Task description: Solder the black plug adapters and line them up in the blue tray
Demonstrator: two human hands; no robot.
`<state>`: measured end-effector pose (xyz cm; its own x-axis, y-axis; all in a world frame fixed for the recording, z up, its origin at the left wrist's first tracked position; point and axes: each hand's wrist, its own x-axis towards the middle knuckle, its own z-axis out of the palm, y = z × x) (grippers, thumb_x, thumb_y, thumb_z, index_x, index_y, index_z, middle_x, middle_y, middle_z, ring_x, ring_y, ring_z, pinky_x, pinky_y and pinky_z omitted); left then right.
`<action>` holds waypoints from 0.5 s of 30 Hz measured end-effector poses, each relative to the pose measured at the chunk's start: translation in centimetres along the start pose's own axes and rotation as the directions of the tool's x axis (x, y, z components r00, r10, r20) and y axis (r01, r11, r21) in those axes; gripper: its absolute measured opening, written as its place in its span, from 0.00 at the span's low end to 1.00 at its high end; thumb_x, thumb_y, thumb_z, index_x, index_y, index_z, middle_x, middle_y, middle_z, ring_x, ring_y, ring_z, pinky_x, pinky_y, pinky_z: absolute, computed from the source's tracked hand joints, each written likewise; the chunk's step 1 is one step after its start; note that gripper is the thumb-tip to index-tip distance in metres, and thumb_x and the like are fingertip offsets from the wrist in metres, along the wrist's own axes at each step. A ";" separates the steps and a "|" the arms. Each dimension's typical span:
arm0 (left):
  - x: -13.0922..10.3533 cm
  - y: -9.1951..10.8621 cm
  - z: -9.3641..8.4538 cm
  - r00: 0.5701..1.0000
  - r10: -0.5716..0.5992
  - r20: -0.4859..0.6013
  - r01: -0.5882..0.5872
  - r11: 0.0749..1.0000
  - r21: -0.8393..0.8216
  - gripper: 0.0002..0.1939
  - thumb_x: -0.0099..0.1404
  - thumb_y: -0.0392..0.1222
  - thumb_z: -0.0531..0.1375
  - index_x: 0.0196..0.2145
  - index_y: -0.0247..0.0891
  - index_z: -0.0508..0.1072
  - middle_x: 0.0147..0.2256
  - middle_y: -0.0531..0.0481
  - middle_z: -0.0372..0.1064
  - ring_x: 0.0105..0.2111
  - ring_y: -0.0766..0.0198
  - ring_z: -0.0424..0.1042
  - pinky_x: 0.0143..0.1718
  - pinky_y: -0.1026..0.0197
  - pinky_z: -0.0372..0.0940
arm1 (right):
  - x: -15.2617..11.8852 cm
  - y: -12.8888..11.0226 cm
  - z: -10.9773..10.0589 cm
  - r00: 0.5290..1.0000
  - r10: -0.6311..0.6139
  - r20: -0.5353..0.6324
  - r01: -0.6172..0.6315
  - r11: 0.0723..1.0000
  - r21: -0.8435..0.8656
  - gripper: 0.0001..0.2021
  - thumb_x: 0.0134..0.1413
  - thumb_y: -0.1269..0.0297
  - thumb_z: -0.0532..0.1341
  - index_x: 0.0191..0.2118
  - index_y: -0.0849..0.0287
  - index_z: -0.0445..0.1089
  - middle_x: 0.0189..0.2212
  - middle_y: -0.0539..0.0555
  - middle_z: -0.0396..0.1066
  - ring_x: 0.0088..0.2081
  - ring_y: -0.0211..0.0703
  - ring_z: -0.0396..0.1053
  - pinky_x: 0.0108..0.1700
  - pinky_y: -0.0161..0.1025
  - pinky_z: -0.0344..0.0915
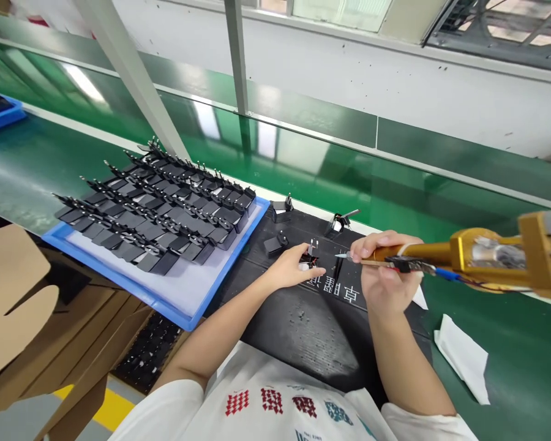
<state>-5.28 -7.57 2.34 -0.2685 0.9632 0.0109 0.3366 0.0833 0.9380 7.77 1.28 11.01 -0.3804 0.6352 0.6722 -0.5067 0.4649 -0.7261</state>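
Pinching the small black part (pixel 310 260) steady in the left hand (pixel 290 267) helps the right hand (pixel 389 283), wrapped round the gold tool (pixel 429 252), guide its nearby tip (pixel 343 255) precisely.

White characters (pixel 333 288) on black mat (pixel 298 324), lower center: strokes too unclear to read reliably. White shirt (pixel 257 429), bottom center: red and teal blocky glyphs (pixel 272 400), illegible; blue lettering (pixel 307 435) below, small, cut by frame edge.
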 end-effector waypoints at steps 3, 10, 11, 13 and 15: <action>0.4 0.1 0.5 1.000 -0.004 -0.029 0.002 0.996 -0.089 0.16 0.61 0.41 0.62 0.48 0.39 0.71 0.49 0.45 0.76 0.45 0.58 0.76 0.50 0.54 0.70 | 0.0 0.6 -1.0 1.000 0.009 0.016 -0.008 1.000 -0.023 0.12 0.52 0.54 0.67 0.38 0.54 0.69 0.27 0.47 0.66 0.25 0.37 0.64 0.27 0.36 0.63; 0.4 -0.2 0.2 0.993 0.110 -0.034 -0.107 0.992 0.066 0.20 0.58 0.30 0.55 0.49 0.38 0.69 0.41 0.48 0.77 0.44 0.60 0.74 0.52 0.54 0.67 | -0.5 1.7 -2.7 0.996 0.077 -0.036 -0.079 0.994 -0.070 0.14 0.51 0.52 0.68 0.38 0.54 0.68 0.28 0.47 0.67 0.27 0.38 0.65 0.29 0.38 0.62; 0.2 0.0 -0.1 0.990 0.140 -0.022 -0.137 0.984 0.112 0.22 0.58 0.30 0.56 0.51 0.38 0.69 0.42 0.47 0.77 0.46 0.59 0.73 0.54 0.52 0.66 | -0.6 1.7 -2.7 0.995 0.093 -0.048 -0.096 0.993 -0.071 0.15 0.51 0.52 0.68 0.39 0.54 0.67 0.28 0.47 0.67 0.27 0.38 0.65 0.29 0.38 0.63; -0.2 0.4 -0.6 0.984 0.179 0.022 -0.180 0.968 0.177 0.27 0.59 0.31 0.56 0.57 0.40 0.66 0.47 0.46 0.75 0.49 0.57 0.70 0.57 0.49 0.64 | -0.5 1.6 -2.6 0.992 0.107 -0.069 -0.111 0.992 -0.066 0.16 0.49 0.53 0.69 0.39 0.54 0.67 0.28 0.47 0.67 0.28 0.39 0.65 0.29 0.39 0.64; -0.7 0.8 -1.1 0.981 0.182 0.060 -0.191 0.959 0.211 0.30 0.64 0.33 0.54 0.63 0.42 0.62 0.51 0.46 0.73 0.50 0.56 0.69 0.57 0.48 0.64 | -0.3 1.4 -2.3 0.991 0.100 -0.091 -0.106 0.992 -0.064 0.15 0.49 0.53 0.69 0.38 0.54 0.67 0.27 0.47 0.67 0.27 0.39 0.65 0.28 0.38 0.65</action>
<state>-5.78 -8.42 3.47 -0.1476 0.9759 0.1607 0.5640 -0.0504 0.8242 8.92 3.17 9.47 -0.3571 0.7318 0.5805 -0.4133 0.4336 -0.8008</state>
